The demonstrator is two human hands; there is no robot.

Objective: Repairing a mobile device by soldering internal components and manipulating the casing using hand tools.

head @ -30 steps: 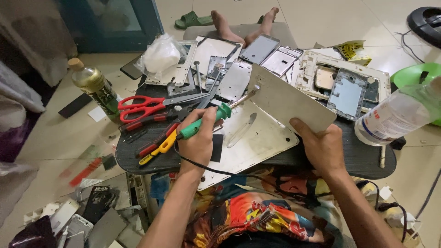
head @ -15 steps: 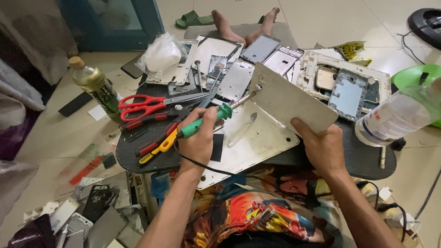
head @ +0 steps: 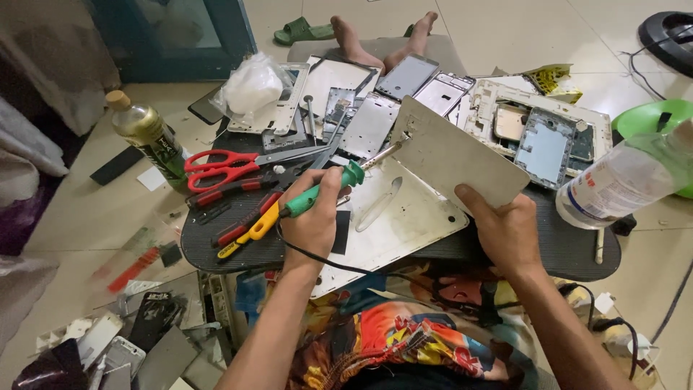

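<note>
So the soldering iron [head: 328,191], green handle, sits about dead centre of the view, with its metal tip angled up toward 1 o'clock and touching the near corner of a pale metal panel [head: 455,155]. The left hand [head: 312,220] has its grip clenched round the green handle, a black cord trailing off below the wrist. The right hand [head: 505,235], over at 3 o'clock of the iron, is grasping that panel by its lower edge and holding it tilted up. Under both lies a bigger white back cover [head: 404,217], flat on the dark bench [head: 577,249]. At 9 o'clock there are red scissors [head: 224,165], and just below them a yellow-handled screwdriver [head: 245,235]. Way out at 3 o'clock is a clear plastic bottle [head: 624,180], at 10 o'clock a green bottle [head: 148,137].
</note>
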